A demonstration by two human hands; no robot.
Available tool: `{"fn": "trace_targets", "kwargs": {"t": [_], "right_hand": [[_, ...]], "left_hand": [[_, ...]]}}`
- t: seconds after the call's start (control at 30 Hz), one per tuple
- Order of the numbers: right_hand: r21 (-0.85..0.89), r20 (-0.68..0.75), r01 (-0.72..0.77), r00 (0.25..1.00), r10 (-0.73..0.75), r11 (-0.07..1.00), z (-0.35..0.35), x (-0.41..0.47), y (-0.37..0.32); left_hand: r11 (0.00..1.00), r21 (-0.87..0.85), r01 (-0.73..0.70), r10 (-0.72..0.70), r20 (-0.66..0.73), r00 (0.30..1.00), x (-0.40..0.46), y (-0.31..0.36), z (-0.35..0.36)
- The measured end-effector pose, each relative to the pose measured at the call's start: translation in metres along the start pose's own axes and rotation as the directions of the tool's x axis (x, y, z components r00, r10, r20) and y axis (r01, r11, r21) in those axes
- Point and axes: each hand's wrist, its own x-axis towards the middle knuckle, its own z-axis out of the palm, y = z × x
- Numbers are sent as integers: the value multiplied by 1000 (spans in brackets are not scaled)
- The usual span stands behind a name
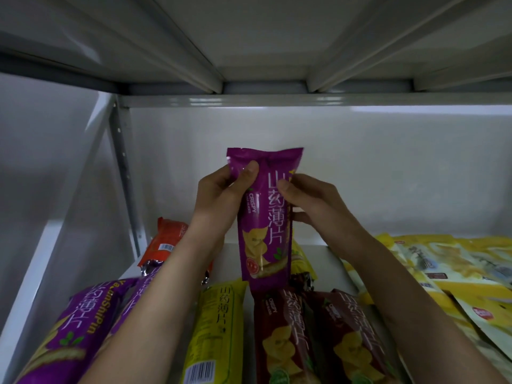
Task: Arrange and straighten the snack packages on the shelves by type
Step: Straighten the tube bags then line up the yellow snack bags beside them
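A long purple chip package is held upright in the air above the white shelf. My left hand grips its upper left edge, thumb across the front. My right hand pinches its right edge, fingers behind the pack. Below lie two purple packages at the left, a yellow one in the middle and two dark red ones to its right. An orange-red package lies further back at the left.
A pile of yellow flat pouches covers the shelf's right side. Another yellow pack lies behind the held one. The upper shelf's underside hangs close overhead. A metal upright stands at the back left.
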Motion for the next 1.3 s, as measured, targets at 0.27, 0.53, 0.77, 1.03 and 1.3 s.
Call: {"fn": "trace_targets", "kwargs": {"t": [0.27,0.53,0.77,1.03,1.3], "right_hand": [[-39,-58,-57,997,55,998,12,2,25],[-26,-177,-199,965,192,980,24,4,51],[-383,151,-145,964,217,912,33,0,65],[-525,221,-124,936,275,842,34,-2,80],[-689,292,-84,877,382,720,42,-6,71]], "left_hand": [[991,85,99,-102,33,994,9,-12,-11],[936,291,198,-183,-78,980,11,-37,-23],[850,479,218,-149,-179,973,16,-63,-35],[490,869,74,-361,125,924,15,-94,-34],[312,948,60,-448,92,889,10,-97,-37]]}}
